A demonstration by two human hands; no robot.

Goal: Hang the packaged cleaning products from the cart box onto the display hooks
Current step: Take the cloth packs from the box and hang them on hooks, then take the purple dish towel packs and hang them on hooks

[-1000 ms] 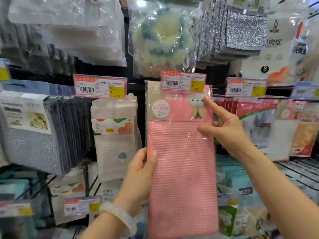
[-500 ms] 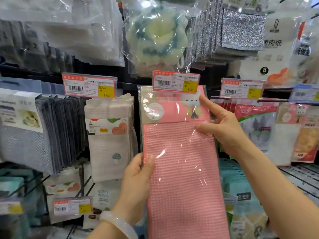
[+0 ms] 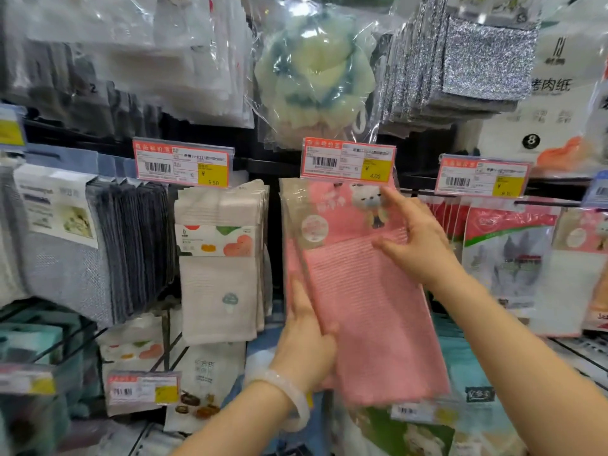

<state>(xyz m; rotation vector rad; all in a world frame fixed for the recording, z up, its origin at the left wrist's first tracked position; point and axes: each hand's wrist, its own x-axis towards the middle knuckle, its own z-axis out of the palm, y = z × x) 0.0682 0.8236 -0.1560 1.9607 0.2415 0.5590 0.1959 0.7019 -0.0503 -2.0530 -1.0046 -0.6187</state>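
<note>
Pink waffle-weave dishcloth pack [image 3: 365, 311] hangs tilted below the price tag [image 3: 348, 162] marked 4.00, its top edge tucked behind the tag, probably so the header hole can find the hook; the hook itself is hidden. The left hand [image 3: 307, 340] pinches the pack's lower left edge, thumb in front, wrist bent upward with a pale bangle [image 3: 289, 396], seemingly to steady it. The right hand [image 3: 416, 240] lies loosely spread on the pack's upper right, index finger reaching towards the header card, pressing rather than clasping. White cloth packs [image 3: 220, 261] hang just beside on the left.
</note>
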